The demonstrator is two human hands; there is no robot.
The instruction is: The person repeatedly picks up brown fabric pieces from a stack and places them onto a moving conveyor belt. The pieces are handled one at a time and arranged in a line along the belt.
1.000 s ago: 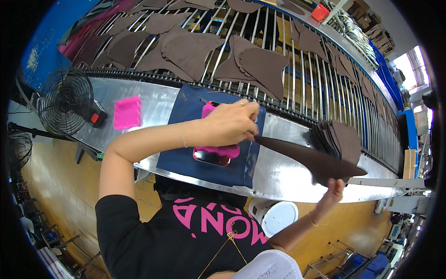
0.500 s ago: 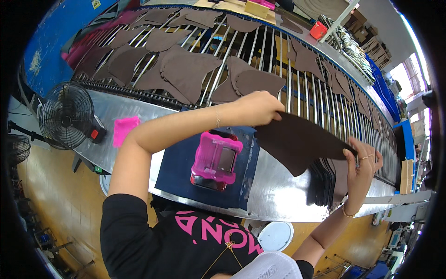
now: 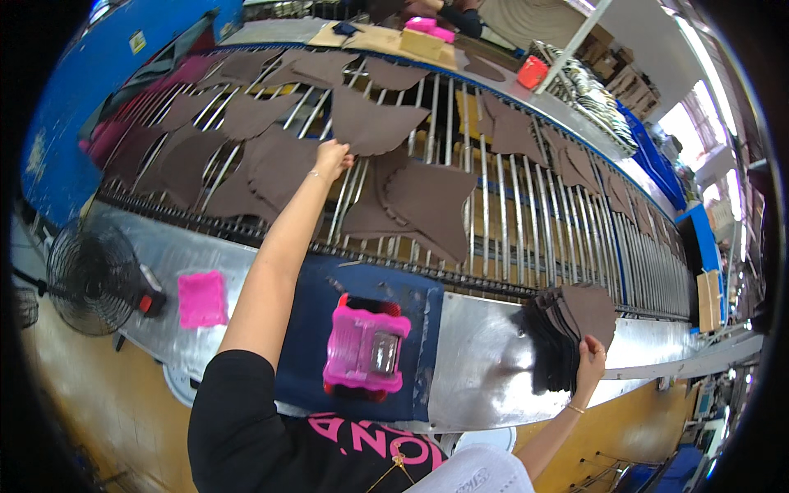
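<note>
My left hand [image 3: 333, 158] reaches far over the bar conveyor and pinches the lower corner of a dark brown cut piece [image 3: 378, 123] of flat sheet material. That piece lies over the metal bars with its curved edge toward the right. My right hand [image 3: 590, 360] is at the near right edge of a stack of similar brown pieces [image 3: 567, 316] on the metal table, its fingers closed on the edge of a piece there. More brown pieces [image 3: 431, 201] lie overlapping in pairs on the conveyor bars [image 3: 501, 222].
In front of me, a pink plastic holder [image 3: 366, 349] stands on a dark blue mat [image 3: 419, 329]. A pink tray [image 3: 202, 300] and a black fan [image 3: 94, 275] are to the left. Beyond the conveyor are a yellow block [image 3: 422, 43] and a red container [image 3: 532, 72].
My left hand has carried the brown piece away and leftward onto the conveyor. My right hand has let go of that piece and moved down to the stack. The view has shifted.
</note>
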